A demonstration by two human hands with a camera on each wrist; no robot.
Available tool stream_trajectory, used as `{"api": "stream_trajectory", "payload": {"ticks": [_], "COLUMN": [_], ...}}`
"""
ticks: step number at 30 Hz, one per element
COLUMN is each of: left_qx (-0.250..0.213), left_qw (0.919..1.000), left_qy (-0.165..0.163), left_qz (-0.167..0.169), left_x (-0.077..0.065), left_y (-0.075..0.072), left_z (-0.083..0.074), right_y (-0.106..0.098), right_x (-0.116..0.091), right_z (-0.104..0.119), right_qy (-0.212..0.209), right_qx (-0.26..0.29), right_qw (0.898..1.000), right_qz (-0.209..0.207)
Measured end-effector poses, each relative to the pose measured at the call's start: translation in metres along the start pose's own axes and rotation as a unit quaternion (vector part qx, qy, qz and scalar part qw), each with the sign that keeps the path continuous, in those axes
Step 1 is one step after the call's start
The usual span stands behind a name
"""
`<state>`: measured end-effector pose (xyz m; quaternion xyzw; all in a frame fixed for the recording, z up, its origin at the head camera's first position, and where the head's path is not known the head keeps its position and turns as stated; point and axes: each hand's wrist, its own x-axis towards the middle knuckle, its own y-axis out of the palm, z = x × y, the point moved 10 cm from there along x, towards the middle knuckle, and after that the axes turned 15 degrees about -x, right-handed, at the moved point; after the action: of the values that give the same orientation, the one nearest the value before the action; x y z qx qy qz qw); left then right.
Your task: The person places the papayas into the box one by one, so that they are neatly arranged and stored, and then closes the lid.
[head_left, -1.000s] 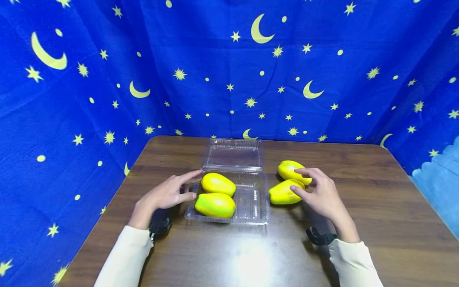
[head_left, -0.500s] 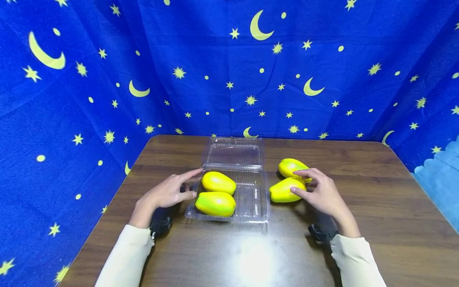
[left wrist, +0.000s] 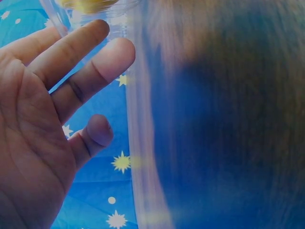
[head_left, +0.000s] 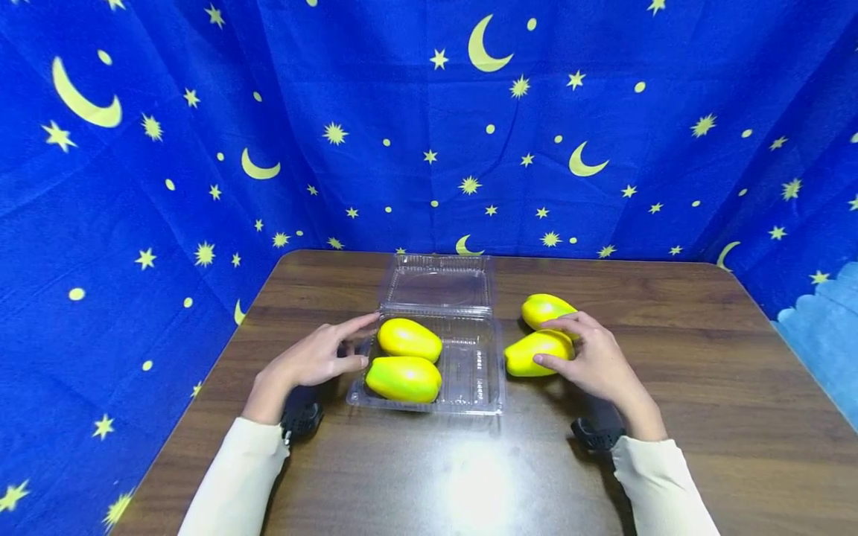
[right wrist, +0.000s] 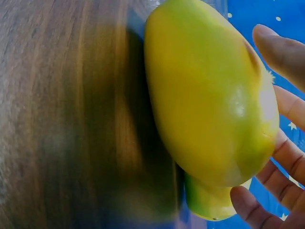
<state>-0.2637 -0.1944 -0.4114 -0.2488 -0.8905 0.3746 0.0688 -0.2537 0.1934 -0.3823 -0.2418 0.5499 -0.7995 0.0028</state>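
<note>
A clear plastic clamshell container [head_left: 467,365] lies with its lid folded back, holding two yellow papayas in its left half, a front one [head_left: 404,379] and a back one [head_left: 409,339]. At its left edge my left hand [head_left: 311,361] rests with thumb and forefinger extended by the rim. To the right of the container, two more papayas lie on the table, a nearer one [head_left: 529,353] and a farther one [head_left: 544,309]. My right hand [head_left: 599,361] hovers over the nearer papaya, thumb and fingers spread around its right end. The right wrist view shows them apart from its skin.
The brown wooden table [head_left: 402,469] carries everything. The container's lid [head_left: 437,286] lies toward the far edge. A blue curtain [head_left: 375,112] with moons and stars hangs behind the table and at its sides.
My right hand has shifted slightly left, farther over the nearer papaya. My left hand stays at the container's edge.
</note>
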Motion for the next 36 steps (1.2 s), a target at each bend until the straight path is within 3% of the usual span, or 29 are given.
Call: {"api": "stream_trajectory", "payload": {"ticks": [10, 17, 24, 36], "left_qx": [-0.004, -0.002, -0.001, -0.008], "left_qw": [0.9999, 1.0000, 1.0000, 0.9999], "left_qy": [0.013, -0.003, -0.002, -0.004], "left_qz": [0.003, 0.004, 0.003, 0.005], "left_x": [0.001, 0.001, 0.001, 0.002], "left_y": [0.001, 0.001, 0.000, 0.001], "left_z": [-0.002, 0.001, 0.000, 0.001], "right_y": [0.007, 0.010, 0.008, 0.014], "right_x": [0.000, 0.000, 0.001, 0.000], "right_z": [0.003, 0.003, 0.005, 0.004], "right_qy": [0.007, 0.015, 0.001, 0.008], "right_qx": [-0.007, -0.002, 0.002, -0.004], "right_qw": [1.000, 0.999, 0.999, 0.996], "right_qz": [0.019, 0.042, 0.035, 0.083]}}
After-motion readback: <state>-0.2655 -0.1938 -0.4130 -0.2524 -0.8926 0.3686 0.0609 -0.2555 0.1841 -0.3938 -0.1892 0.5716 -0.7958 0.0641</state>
